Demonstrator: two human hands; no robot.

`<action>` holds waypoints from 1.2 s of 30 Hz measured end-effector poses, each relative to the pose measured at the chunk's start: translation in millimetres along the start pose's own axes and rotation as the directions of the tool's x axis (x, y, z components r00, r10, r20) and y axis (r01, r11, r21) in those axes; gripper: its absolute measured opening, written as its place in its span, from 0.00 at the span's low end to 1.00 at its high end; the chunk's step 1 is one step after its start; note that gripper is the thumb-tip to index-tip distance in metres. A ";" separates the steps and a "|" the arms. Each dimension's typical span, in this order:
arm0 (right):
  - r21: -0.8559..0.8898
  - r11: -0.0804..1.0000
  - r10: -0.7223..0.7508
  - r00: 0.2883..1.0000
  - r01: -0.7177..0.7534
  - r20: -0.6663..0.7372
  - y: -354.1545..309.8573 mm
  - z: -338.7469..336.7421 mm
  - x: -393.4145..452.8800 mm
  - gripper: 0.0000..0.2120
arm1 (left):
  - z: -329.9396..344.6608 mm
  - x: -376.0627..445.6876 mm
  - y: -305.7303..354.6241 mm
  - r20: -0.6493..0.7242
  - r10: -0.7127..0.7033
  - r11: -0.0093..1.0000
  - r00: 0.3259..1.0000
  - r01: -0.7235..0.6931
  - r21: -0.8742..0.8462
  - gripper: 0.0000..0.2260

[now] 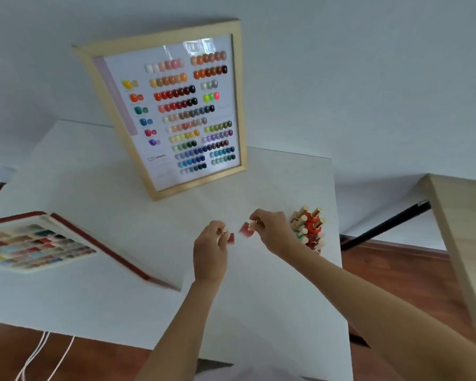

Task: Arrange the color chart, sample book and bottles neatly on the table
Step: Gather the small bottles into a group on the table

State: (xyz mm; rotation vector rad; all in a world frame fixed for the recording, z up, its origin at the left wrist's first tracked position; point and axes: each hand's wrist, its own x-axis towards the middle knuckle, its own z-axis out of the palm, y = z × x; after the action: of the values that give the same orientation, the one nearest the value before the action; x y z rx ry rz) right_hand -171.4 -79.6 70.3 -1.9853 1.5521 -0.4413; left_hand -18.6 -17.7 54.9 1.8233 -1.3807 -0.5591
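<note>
The framed color chart (176,114) stands upright at the back of the white table (94,270), leaning against the wall. An open sample book (36,243) with a red cover lies at the left edge. My left hand (210,251) holds a small red bottle (230,239) by its gold cap, just above the table's middle. A little to the right, my right hand (272,229) holds a pink-red bottle (246,229) the same way. A cluster of several gold-capped bottles (311,229) stands near the table's right edge, beside my right wrist.
A second wooden table (462,229) stands to the right across a gap of wooden floor (390,270). White cables (39,356) hang below the table's front left edge. A pale wall rises behind the chart.
</note>
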 end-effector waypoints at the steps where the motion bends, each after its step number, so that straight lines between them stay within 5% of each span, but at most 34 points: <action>1: 0.005 1.000 0.011 1.000 -0.011 -0.015 5.7 -5.9 -10.8 0.07 | 2.9 -4.4 4.8 0.026 0.031 0.999 0.999 -0.030 -0.012 0.03; 8: -0.020 0.991 0.127 0.989 -0.129 -0.079 53.1 -34.3 -82.2 0.07 | 33.2 -31.2 32.2 0.251 0.213 0.977 0.944 -0.208 -0.046 0.02; 16: 0.002 0.967 0.255 0.963 -0.255 -0.088 87.6 -46.8 -117.4 0.08 | 74.1 -52.9 48.3 0.439 0.193 0.971 0.877 -0.235 0.041 0.05; 28: -0.022 0.966 0.256 0.963 -0.258 -0.084 94.0 -42.7 -117.2 0.08 | 95.0 -57.4 68.2 0.456 0.209 0.965 0.865 -0.259 0.048 0.06; 36: -0.010 0.983 0.183 0.979 -0.185 -0.086 95.5 -56.0 -131.4 0.16 | 90.4 -63.0 74.3 0.392 0.163 0.978 0.906 -0.200 0.055 0.16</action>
State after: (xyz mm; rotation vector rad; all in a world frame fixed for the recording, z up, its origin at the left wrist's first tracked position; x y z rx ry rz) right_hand -312.8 17.9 66.5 -1.8355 1.7798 -0.4425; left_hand -149.6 4.7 51.8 1.6897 -1.8479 -0.7966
